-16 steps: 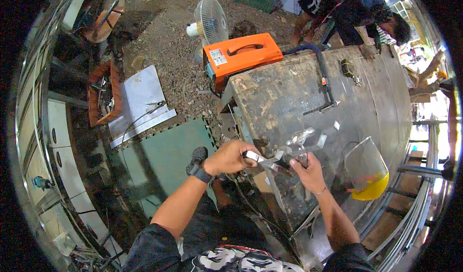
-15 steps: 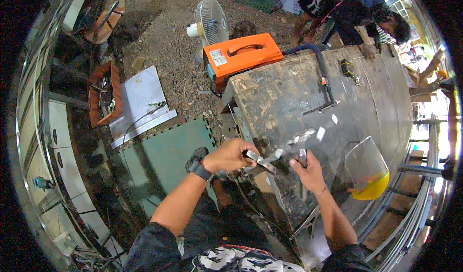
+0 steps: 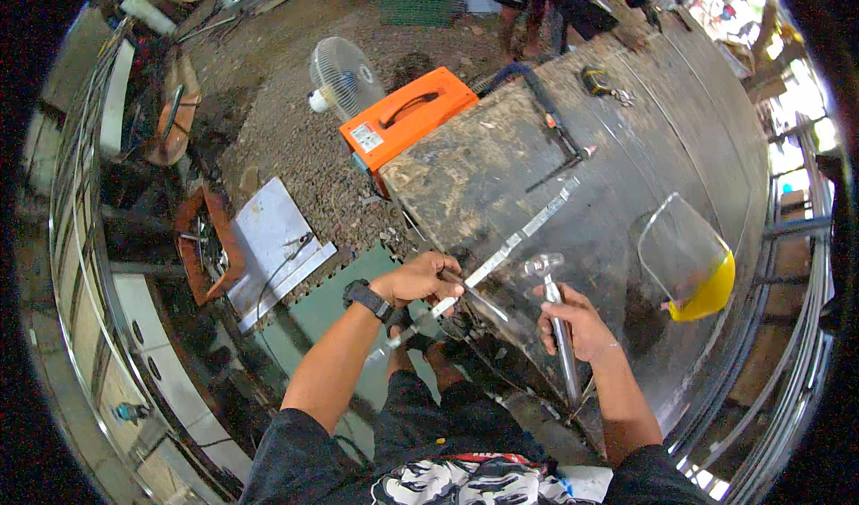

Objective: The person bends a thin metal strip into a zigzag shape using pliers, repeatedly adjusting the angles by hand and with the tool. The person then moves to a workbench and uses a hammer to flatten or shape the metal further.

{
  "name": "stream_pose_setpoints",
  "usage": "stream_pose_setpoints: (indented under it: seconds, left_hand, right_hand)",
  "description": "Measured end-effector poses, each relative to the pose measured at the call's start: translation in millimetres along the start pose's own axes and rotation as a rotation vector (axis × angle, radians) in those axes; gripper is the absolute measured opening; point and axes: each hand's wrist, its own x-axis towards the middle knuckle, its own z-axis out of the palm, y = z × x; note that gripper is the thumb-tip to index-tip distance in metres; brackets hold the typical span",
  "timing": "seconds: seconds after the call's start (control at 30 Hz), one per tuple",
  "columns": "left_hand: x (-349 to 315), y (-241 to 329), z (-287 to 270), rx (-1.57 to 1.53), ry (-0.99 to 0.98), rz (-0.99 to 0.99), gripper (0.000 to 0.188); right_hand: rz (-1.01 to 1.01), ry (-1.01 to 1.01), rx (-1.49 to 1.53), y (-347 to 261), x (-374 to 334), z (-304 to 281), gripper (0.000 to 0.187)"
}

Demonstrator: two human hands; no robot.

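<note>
My left hand (image 3: 420,283), with a dark band on its wrist, is closed at the table's near left edge. Its fingers pinch a narrow dark metal piece (image 3: 486,301) that points toward the right. A long, thin pale metal strip (image 3: 523,232) runs diagonally across the tabletop and passes by those fingers, its near end sticking out past the edge; whether the hand grips it too is hard to make out. My right hand (image 3: 577,323) is wrapped round the handle of a hammer (image 3: 561,335). The hammer's shiny head (image 3: 543,264) is up, just right of the strip.
The worn metal table (image 3: 617,246) bears a welding torch (image 3: 565,138), a tape measure (image 3: 595,81) and a yellow-topped clear face shield (image 3: 702,286). An orange welding machine (image 3: 416,116) and a fan (image 3: 344,77) stand beyond its left corner. Another person (image 3: 591,4) bends over the far end.
The view has shifted, so the table sits further left. The hammer, blurred before, now shows clearly with its head raised. The strip appears straighter and sharper; my left hand stays by the edge.
</note>
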Motion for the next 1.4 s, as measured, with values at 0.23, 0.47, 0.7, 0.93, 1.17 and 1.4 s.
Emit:
stream_pose_setpoints:
  seconds: [0.23,0.47,0.7,0.93,1.17,1.4]
  left_hand:
    - [21,32,26,0.183,0.17,-0.135,0.022]
    - [15,17,28,-0.151,0.168,-0.106,0.028]
    - [-17,-10,53,-0.148,0.512,0.208,0.024]
    - [6,-82,90,0.061,0.769,0.471,0.033]
    - [-2,-71,95,0.405,0.822,0.576,0.043]
    - [4,-66,96,0.454,0.888,0.617,0.035]
  right_hand:
    - [0.039,0.005,0.335,44,15,-37,0.037]
    - [-0.025,0.027,0.365,61,11,-32,0.039]
    - [-0.19,0.149,0.084,60,8,-28,0.031]
    - [-0.196,0.213,-0.011,54,10,-24,0.039]
    - [-0.388,0.132,-0.31,26,7,-12,0.047]
    - [-0.805,0.288,-1.269,18,28,-1,0.042]
